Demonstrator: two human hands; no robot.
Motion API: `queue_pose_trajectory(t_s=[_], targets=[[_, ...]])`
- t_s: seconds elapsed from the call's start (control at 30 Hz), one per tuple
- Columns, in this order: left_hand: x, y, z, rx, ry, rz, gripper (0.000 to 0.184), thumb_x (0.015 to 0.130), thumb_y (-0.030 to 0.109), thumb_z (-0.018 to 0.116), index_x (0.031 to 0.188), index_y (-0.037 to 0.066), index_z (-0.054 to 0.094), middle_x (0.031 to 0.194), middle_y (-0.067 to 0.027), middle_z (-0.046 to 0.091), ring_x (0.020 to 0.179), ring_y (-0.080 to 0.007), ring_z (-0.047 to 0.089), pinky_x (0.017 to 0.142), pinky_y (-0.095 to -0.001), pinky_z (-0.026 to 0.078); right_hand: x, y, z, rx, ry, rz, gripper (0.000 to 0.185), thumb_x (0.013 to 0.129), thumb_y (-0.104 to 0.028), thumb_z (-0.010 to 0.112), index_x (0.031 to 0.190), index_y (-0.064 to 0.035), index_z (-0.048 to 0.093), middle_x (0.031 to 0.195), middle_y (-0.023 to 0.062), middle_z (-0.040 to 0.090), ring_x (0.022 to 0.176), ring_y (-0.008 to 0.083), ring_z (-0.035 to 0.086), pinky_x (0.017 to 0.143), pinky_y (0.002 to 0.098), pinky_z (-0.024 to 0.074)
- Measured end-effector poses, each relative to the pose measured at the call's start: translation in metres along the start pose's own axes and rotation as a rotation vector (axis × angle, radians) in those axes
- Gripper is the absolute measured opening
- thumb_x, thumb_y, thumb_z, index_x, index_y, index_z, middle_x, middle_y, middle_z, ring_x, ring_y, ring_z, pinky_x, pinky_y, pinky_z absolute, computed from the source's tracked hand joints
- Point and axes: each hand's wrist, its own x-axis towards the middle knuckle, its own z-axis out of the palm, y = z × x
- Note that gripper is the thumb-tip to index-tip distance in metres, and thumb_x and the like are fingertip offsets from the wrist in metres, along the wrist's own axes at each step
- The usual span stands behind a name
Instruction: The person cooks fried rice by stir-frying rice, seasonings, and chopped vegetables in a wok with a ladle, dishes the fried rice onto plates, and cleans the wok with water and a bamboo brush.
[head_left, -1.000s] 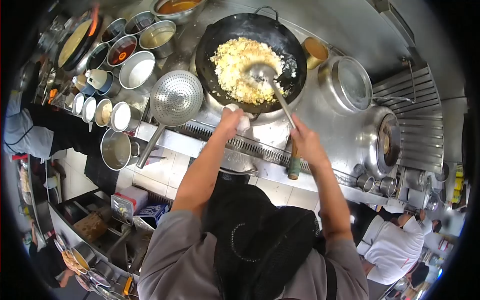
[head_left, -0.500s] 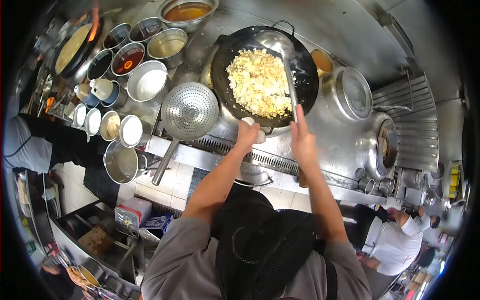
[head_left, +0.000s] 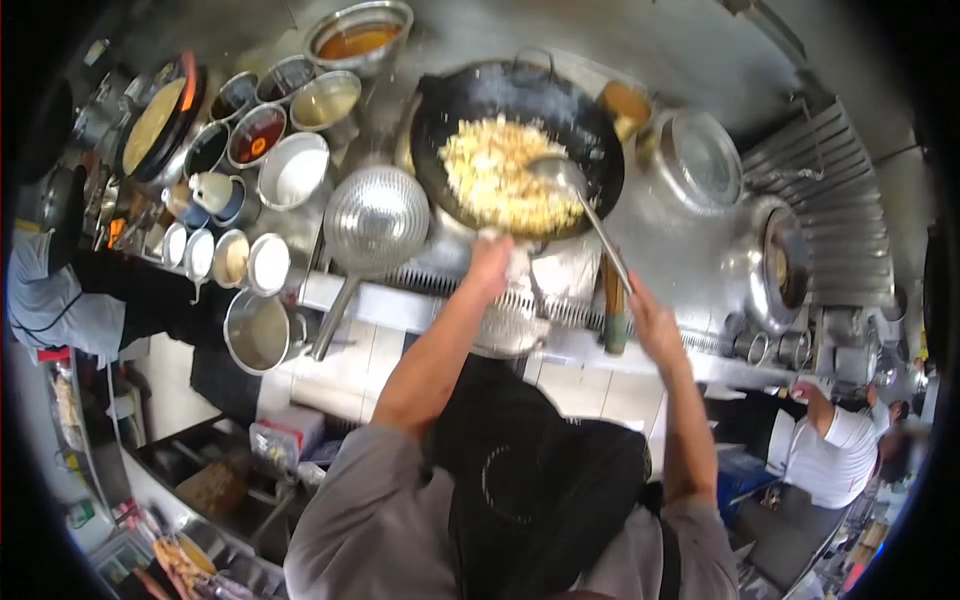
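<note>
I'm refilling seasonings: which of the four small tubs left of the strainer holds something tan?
The third tub from the left: its contents are tan, while the other three tubs look white inside.

Blur runs the fingers of the left grip (head_left: pixel 488 268) together with the pale cloth (head_left: pixel 518 265), and whatever they cover at the near rim of the wok (head_left: pixel 440 115) is hidden. The right grip (head_left: pixel 656 328) hides the end of the shaft of the ladle (head_left: pixel 553 172), whose bowl is partly lost in the food (head_left: pixel 490 165), its pieces too small and smeared to name. The dark surround cuts off the co-worker at the left (head_left: pixel 65 300), while the co-worker at the right (head_left: pixel 832 458) is too blurred for detail
</note>
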Motion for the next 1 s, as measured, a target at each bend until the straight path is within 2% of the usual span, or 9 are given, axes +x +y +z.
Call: queue_pose_trajectory(t_s=[0.13,0.2,0.27,0.37,0.43,0.6,0.73,0.77,1.0], targets=[[-0.127,0.003,0.031,0.045,0.108,0.063,0.027,0.095,0.010,0.050,0.120,-0.001,0.051,0.108,-0.0150,0.064,0.089,-0.0253,0.067,0.068,-0.0429,0.058,-0.053,-0.036,-0.093,0.453,-0.436,0.154,0.045,0.103,-0.026,0.052,0.146,-0.0131,0.047,0.063,-0.0052,0.040,0.056,0.0048,0.039,0.052,0.0235,0.0363],[-0.165,0.008,0.056,0.009,0.120,0.115,0.030,0.096,0.008,0.049,0.124,-0.001,0.050,0.110,-0.0176,0.066,0.089,-0.0252,0.068,0.069,-0.0414,0.058,-0.060,-0.038,-0.128,0.402,-0.734,0.255,0.045,0.103,-0.028,0.050,0.147,-0.0173,0.046,0.061,-0.0021,0.046,0.054,0.0083,0.043,0.054,0.0264,0.0404],[-0.138,0.005,0.061,0.038,0.258,0.019,0.021,0.096,0.009,0.049,0.115,0.000,0.051,0.103,-0.0184,0.064,0.083,-0.0268,0.068,0.065,-0.0409,0.058,-0.043,-0.039,-0.103,0.049,-0.632,-0.026,0.047,0.104,-0.030,0.047,0.150,-0.0239,0.041,0.060,0.0042,0.049,0.053,0.0106,0.044,0.057,0.0298,0.0445],[-0.079,-0.034,0.041,0.128,0.227,0.193,0.019,0.095,0.009,0.050,0.110,-0.002,0.048,0.094,-0.0159,0.063,0.074,-0.0243,0.065,0.059,-0.0389,0.057,0.031,0.020,-0.002,-0.019,-0.206,-0.516,0.050,0.103,-0.030,0.046,0.151,-0.0276,0.035,0.072,0.0246,0.062,0.063,0.0379,0.062,0.067,0.0467,0.0495],[-0.050,-0.088,0.003,0.224,0.267,0.312,0.026,0.095,0.009,0.051,0.115,-0.004,0.043,0.095,-0.0151,0.062,0.077,-0.0228,0.064,0.060,-0.0365,0.057,0.039,0.000,0.046,-0.137,-0.171,-0.252,0.050,0.102,-0.029,0.047,0.151,-0.0295,0.034,0.076,0.0275,0.063,0.072,0.0464,0.063,0.070,0.0533,0.0485],[-0.161,-0.104,-0.013,0.272,0.118,0.398,0.036,0.092,0.003,0.051,0.127,0.001,0.043,0.118,-0.0169,0.062,0.095,-0.0237,0.066,0.075,-0.0380,0.057,-0.010,-0.008,0.048,-0.032,-0.274,-0.299,0.052,0.101,-0.031,0.049,0.151,-0.0285,0.035,0.075,0.0256,0.065,0.069,0.0468,0.063,0.068,0.0542,0.0500],[-0.133,-0.027,0.036,0.116,0.274,0.142,0.013,0.094,0.010,0.052,0.095,-0.002,0.057,0.088,-0.0127,0.067,0.076,-0.0219,0.067,0.062,-0.0360,0.056,-0.026,-0.010,0.014,0.121,-0.308,-0.437,0.050,0.103,-0.030,0.048,0.151,-0.0257,0.035,0.119,0.0234,0.064,0.099,0.0401,0.066,0.088,0.0460,0.0511],[-0.113,-0.028,0.021,0.118,0.224,0.202,0.013,0.095,0.011,0.052,0.094,-0.001,0.057,0.088,-0.0128,0.066,0.075,-0.0215,0.066,0.060,-0.0352,0.056,-0.028,-0.035,-0.017,0.160,-0.507,-0.137,0.049,0.104,-0.032,0.047,0.151,-0.0253,0.036,0.126,0.0228,0.062,0.109,0.0359,0.064,0.093,0.0435,0.0488],[-0.202,-0.004,0.051,-0.003,0.208,0.037,0.022,0.091,0.001,0.044,0.113,-0.001,0.049,0.113,-0.0253,0.064,0.077,-0.0273,0.067,0.058,-0.0408,0.056,-0.065,-0.048,-0.097,-0.233,-0.668,-0.160,0.051,0.103,-0.031,0.048,0.151,-0.0313,0.034,0.078,0.0213,0.067,0.072,0.0395,0.067,0.075,0.0474,0.0531]])
